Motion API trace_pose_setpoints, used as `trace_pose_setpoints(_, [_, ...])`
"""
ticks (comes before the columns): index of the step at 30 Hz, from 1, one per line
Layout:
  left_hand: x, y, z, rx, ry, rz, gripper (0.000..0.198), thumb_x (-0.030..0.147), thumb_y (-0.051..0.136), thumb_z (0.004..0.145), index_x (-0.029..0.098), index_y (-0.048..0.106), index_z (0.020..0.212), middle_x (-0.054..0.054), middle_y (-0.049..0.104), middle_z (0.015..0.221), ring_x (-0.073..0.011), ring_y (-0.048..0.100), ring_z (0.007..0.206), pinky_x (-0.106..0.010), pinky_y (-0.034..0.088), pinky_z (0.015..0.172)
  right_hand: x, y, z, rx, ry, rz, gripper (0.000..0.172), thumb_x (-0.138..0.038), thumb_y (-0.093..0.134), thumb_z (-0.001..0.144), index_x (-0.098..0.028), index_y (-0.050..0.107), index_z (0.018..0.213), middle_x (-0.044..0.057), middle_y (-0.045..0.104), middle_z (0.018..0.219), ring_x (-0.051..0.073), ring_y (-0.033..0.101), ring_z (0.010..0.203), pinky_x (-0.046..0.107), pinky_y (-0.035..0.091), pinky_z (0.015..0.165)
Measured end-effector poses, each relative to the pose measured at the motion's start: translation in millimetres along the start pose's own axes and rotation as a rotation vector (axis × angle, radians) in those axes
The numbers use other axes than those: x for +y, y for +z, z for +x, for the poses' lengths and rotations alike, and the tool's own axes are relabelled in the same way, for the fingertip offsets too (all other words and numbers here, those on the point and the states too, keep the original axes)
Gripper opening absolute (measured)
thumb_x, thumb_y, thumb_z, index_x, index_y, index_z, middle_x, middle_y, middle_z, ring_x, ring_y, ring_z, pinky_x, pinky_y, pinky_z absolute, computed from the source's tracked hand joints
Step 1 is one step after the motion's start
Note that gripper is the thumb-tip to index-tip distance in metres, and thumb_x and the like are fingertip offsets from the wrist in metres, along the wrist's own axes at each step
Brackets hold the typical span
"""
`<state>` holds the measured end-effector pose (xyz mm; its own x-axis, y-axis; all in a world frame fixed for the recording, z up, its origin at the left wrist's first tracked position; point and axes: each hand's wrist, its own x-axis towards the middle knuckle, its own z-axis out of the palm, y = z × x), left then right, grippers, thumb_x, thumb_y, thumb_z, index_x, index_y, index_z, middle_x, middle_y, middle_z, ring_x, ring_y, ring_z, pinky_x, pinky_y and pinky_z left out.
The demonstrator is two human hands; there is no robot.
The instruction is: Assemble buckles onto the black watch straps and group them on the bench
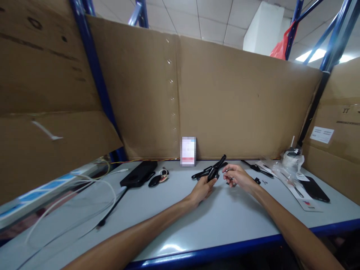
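The left hand (203, 189) was curled around a slim black tool (216, 168), a matte bar that stood tilted up out of the fist. The right hand (237, 175), just right of the tool, had its fingers loosely bent with fingertips pinched close together near something small and pale; what it held could not be told. Both rested over a smooth grey table (225, 221) with a blue edge. Behind the tool lay more thin black pieces (201, 173), their count unclear. Left of the tool sat one flat black case (139, 173) and one glossy dark key fob (159, 178), with white cables (84, 195) looping farther left. Right of the tool lay one black phone (315, 189) and crinkled clear plastic bags (281, 170). Plain brown cardboard (225, 105) walled the back; its white label (321, 134) was unreadable.
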<state>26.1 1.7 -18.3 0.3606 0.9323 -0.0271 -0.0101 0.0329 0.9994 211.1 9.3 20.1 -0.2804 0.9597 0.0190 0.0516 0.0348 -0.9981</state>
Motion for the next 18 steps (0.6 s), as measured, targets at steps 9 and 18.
trace_pose_setpoints(9, [1, 1.0, 0, 0.005, -0.009, 0.015, 0.038, 0.049, 0.064, 0.083, 0.023, 0.036, 0.077, 0.013, 0.026, 0.052, -0.0041, 0.020, 0.038, -0.020, 0.009, 0.038, 5, -4, 3, -0.033, -0.055, -0.085, 0.033, -0.039, 0.069, 0.072, -0.020, 0.049, 0.091, -0.002, 0.064, 0.067, 0.010, 0.052, 0.050, 0.020, 0.041, 0.042])
trace_pose_setpoints(18, [4, 2.2, -3, -0.004, -0.008, 0.031, 0.030, 0.043, 0.060, 0.088, 0.021, 0.043, 0.078, 0.011, 0.025, 0.053, -0.0046, 0.021, 0.039, -0.020, 0.010, 0.039, 20, 4, 8, -0.039, -0.252, -0.209, 0.031, -0.040, 0.061, 0.079, -0.022, 0.042, 0.095, -0.005, 0.061, 0.063, 0.010, 0.047, 0.046, 0.021, 0.042, 0.037])
